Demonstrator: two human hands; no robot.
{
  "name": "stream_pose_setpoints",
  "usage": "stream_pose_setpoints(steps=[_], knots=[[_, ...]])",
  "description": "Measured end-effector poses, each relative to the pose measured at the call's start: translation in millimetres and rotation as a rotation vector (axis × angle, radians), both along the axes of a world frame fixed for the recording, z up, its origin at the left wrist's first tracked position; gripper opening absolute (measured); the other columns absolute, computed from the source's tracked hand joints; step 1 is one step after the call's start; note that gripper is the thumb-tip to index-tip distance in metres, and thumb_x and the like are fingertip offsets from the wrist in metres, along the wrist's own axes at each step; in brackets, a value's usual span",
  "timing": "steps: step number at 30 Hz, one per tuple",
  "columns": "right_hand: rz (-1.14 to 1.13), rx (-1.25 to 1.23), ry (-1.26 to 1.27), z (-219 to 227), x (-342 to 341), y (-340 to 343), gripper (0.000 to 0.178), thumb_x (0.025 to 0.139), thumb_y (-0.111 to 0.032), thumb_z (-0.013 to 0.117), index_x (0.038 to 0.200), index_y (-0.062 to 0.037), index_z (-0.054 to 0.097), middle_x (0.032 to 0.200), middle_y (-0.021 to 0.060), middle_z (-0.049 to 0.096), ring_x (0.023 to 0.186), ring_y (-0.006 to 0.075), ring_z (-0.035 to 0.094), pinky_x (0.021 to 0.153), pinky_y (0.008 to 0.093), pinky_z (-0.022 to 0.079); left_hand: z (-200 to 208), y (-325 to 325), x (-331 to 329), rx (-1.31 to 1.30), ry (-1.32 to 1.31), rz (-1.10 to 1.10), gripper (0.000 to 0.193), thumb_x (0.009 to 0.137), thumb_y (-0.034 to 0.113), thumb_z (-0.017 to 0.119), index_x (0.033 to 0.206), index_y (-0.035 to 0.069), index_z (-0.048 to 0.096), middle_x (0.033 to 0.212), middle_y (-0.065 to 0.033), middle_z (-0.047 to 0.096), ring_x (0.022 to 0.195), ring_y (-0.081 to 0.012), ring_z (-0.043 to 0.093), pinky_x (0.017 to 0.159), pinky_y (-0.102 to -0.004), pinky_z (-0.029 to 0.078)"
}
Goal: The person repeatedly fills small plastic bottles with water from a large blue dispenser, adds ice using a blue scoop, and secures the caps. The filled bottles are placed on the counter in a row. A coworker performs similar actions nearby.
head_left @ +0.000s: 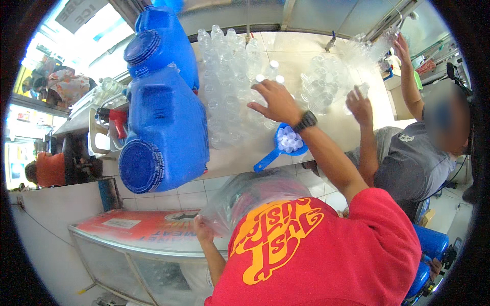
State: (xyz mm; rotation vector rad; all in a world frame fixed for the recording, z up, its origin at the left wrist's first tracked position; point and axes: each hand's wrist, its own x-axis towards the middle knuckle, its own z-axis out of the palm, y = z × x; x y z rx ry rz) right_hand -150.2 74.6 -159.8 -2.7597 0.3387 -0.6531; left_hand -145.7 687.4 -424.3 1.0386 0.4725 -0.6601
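Observation:
My left hand [204, 229] is closed on the edge of a large clear plastic bag [237, 196], which spreads in front of my red shirt. Over the counter reaches my right hand [279, 103], a dark watch on its wrist, thumb and fingers apart. Its fingertips are close to a few capped bottles [274, 67] with white caps; whether they touch one I cannot tell. Left of that hand stand many clear uncapped plastic bottles [224, 86] in tight rows. Below my right wrist, a blue dipper [265, 160] holds loose white caps [289, 139].
Two big blue jugs [168, 122] stand on the counter's left. A co-worker in a grey shirt [408, 163] at right has both hands [360, 106] near more clear bottles [324, 81]. Below the counter is a glass-sided chest [132, 229] with a red top.

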Motion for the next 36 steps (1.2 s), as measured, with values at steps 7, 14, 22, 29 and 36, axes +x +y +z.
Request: stream_pose_setpoints(steps=[7,14,22,29,36], knots=[[-0.027,0.605,0.334,-41.5,-119.9,-6.0,0.022,0.094,-0.029,0.072,0.103,-0.0098,0.078,0.101,0.0193,0.072,0.095,0.0402,0.070,0.077,0.0491,0.057,65.1,-32.9,-5.7,-0.028,-0.065,0.177,0.014,0.094,0.026,0.068,0.101,0.015,0.065,0.100,-0.0034,0.067,0.092,-0.0226,0.065,0.086,-0.0430,0.055],[-0.128,0.323,0.392,-145.4,-129.6,25.2,0.012,0.084,-0.018,0.073,0.092,-0.0091,0.076,0.105,0.0161,0.067,0.102,0.0375,0.066,0.083,0.0512,0.057,43.2,-6.0,-7.8,0.536,0.239,-0.164,0.022,0.098,0.033,0.065,0.107,0.013,0.068,0.089,-0.0049,0.063,0.082,-0.0224,0.063,0.075,-0.0475,0.057],[-0.114,0.526,0.227,-80.9,-136.7,28.9,0.022,0.089,-0.011,0.067,0.108,-0.0008,0.065,0.107,0.0204,0.067,0.098,0.0406,0.065,0.085,0.0528,0.053,63.4,-37.9,-79.1,0.849,0.125,-0.566,0.024,0.096,0.032,0.069,0.108,0.011,0.069,0.083,-0.0055,0.062,0.078,-0.0235,0.063,0.069,-0.0444,0.057],[0.103,0.529,-0.061,-11.6,-106.7,33.4,0.030,0.094,-0.011,0.069,0.121,-0.0011,0.059,0.101,0.0176,0.062,0.093,0.0354,0.069,0.078,0.0479,0.055,27.6,-19.6,-84.9,0.969,-0.056,-0.839,0.022,0.094,0.030,0.069,0.098,0.008,0.070,0.080,-0.0073,0.064,0.072,-0.0232,0.065,0.061,-0.0426,0.055],[-0.014,0.696,0.055,-12.8,-64.8,60.3,0.021,0.094,-0.010,0.070,0.114,-0.0027,0.066,0.119,0.0192,0.058,0.087,0.0387,0.070,0.074,0.0482,0.057,37.4,25.1,-25.8,0.974,-0.027,-0.764,0.024,0.093,0.028,0.069,0.088,0.004,0.071,0.075,-0.0090,0.065,0.064,-0.0228,0.066,0.052,-0.0401,0.052]])
